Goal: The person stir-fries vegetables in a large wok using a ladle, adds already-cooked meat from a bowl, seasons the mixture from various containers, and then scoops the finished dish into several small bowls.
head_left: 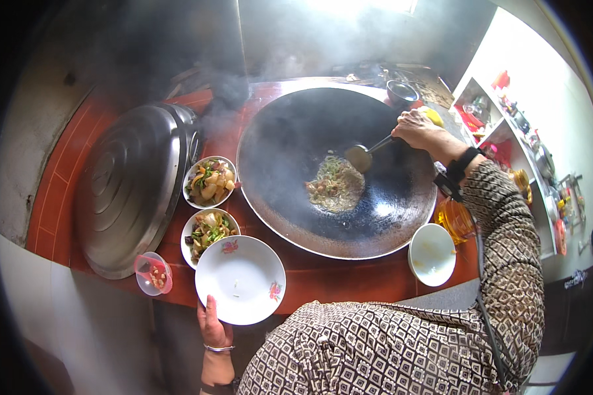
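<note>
My right hand (417, 129) is closed around the handle of a metal ladle (360, 158). The ladle's bowl rests at the upper right edge of some cooked food (337, 185) with green shreds in it. That food lies near the bottom of a large wok (296, 123), and steam drifts over it. My left hand (213, 323) grips the lower left rim of a white floral plate (240, 280), thumb on top; its other fingers are mostly hidden. The plate holds only a few small bits and partly overlaps a bowl of vegetables (210, 232) in front of the wok.
A large metal lid (128, 187) leans at left, beside another filled bowl (210, 182). A pink cup of chopped pieces (154, 274) stands on the red tiled edge. Right of the wok are a white bowl (432, 255), an oil bottle (453, 219) and a dark bowl (402, 91).
</note>
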Available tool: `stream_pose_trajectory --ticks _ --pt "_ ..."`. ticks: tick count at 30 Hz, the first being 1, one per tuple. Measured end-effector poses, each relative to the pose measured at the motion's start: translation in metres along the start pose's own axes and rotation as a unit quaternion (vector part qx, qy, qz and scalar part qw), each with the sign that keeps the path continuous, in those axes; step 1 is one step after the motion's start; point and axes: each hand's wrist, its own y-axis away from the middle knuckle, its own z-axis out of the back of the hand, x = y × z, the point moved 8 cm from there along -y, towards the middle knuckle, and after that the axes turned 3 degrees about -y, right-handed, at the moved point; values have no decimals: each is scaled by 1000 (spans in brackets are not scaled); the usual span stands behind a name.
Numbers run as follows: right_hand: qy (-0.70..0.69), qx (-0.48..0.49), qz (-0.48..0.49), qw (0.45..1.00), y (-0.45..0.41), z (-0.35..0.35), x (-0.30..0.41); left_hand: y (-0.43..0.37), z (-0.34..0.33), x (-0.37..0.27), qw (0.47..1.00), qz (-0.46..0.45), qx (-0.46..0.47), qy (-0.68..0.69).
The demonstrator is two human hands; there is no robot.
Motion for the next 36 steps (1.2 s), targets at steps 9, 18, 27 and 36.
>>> stream_pose_trajectory --ticks 9,18,27,36 --pt "-69 -62 6 996 0 17 43 -12 11 14 996 49 72 -27" --pt "-330 318 -127 880 53 -1 12 -18 27 5 991 22 86 -99" --pt "42 142 292 945 11 -2 76 -19 17 0 992 47 99 -69" --pt "-536 91 -236 806 -18 -24 75 -17 24 12 997 51 55 -24"
